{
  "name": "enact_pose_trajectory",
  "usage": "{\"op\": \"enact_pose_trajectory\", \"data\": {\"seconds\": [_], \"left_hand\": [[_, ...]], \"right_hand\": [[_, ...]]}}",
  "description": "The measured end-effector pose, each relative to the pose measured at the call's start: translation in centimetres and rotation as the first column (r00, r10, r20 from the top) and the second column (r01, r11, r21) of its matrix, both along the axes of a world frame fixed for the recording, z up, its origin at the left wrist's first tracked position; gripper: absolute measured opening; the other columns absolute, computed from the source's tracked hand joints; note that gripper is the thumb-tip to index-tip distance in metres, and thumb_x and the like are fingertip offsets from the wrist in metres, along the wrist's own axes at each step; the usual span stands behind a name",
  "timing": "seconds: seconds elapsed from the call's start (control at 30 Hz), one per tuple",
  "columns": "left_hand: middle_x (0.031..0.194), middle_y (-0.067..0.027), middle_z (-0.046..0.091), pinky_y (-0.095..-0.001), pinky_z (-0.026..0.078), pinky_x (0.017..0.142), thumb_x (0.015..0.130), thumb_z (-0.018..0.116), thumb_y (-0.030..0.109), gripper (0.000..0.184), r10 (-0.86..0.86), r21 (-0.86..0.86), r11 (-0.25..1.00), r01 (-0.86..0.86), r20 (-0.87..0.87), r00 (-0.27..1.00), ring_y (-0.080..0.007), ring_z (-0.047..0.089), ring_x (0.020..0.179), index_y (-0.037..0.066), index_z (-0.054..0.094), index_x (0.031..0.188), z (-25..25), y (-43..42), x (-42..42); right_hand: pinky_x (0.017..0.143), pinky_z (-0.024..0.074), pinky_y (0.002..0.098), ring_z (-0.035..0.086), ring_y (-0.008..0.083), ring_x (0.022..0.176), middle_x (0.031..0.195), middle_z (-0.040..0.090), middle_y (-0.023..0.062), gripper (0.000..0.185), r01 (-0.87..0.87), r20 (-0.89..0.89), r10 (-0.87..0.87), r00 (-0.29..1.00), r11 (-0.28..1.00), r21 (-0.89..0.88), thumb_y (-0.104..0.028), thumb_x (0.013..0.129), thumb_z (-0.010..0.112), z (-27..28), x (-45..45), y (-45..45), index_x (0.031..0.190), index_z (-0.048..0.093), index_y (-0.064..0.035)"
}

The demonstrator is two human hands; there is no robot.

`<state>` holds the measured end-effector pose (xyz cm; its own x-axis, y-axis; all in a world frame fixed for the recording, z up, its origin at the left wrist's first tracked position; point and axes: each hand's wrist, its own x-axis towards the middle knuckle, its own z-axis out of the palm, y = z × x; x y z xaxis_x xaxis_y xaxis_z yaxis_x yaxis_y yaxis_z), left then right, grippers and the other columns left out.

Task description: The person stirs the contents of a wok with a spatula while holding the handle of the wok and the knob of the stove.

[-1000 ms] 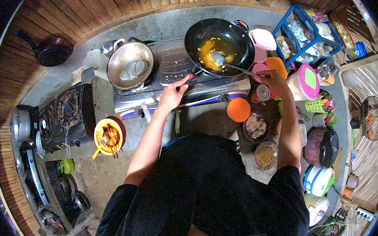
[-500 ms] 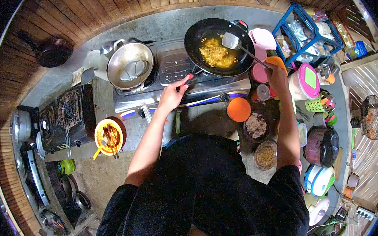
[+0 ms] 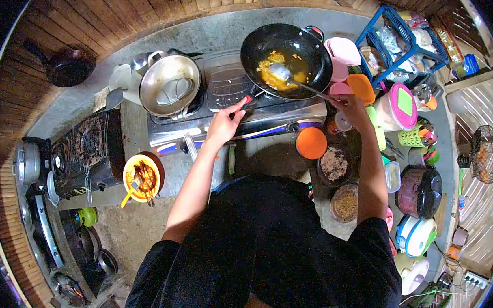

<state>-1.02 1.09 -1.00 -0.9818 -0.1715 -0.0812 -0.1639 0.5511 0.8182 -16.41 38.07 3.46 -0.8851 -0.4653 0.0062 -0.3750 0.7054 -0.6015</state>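
Observation:
My left hand (image 3: 224, 125) is closed around the red and black handle of the black wok (image 3: 313, 46), which sits on the right side of the gas stove (image 3: 261, 117). In my right hand (image 3: 352, 110) is the long handle of a spatula (image 3: 279, 71). Its blade rests in the yellow, crumbly food (image 3: 272, 59) inside the wok, with liquid pooled around it. A steel pan (image 3: 171, 84) with a wire piece in it stands on the left burner.
A yellow bowl (image 3: 131, 171) with reddish-brown sauce and utensils stands at left. Near my right arm are an orange lid (image 3: 311, 143), a dark bowl (image 3: 334, 164) and a tub of granular food (image 3: 344, 203). A blue rack (image 3: 404, 32) stands at the back right.
The spatula's blade has moved down and left into the food, and my right hand has come slightly toward me. The food has shifted, showing more liquid. My left hand has stayed put.

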Motion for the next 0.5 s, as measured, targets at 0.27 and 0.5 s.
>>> {"op": "enact_pose_trajectory", "data": {"seconds": [0.27,0.5], "left_hand": [[0.126,-0.0133,0.063,-0.0339,0.047,0.096,0.095,0.060,0.029,0.040,-0.005,0.009,1.000,0.004,0.074,0.997,-0.0283,0.062,0.116,0.032,0.055,0.135,0.3,-0.1,-0.1],[0.125,-0.0135,0.063,-0.0340,0.047,0.097,0.095,0.061,0.029,0.040,0.011,0.010,1.000,-0.012,0.072,0.997,-0.0280,0.062,0.117,0.034,0.056,0.134,0.5,0.0,0.0]], "right_hand": [[0.063,0.0481,0.0305,0.060,0.0131,0.070,0.078,0.067,0.0048,0.023,0.055,0.087,-0.038,0.996,0.979,-0.195,-0.013,0.091,0.064,0.6,-0.2,-0.8,0.112,0.071,-0.0074],[0.060,0.0533,0.0437,0.068,0.0332,0.067,0.080,0.069,0.0161,0.020,0.265,-0.460,-0.159,0.874,0.948,0.176,-0.016,0.089,0.059,0.8,-2.3,-0.7,0.102,0.072,-0.0089]]}}
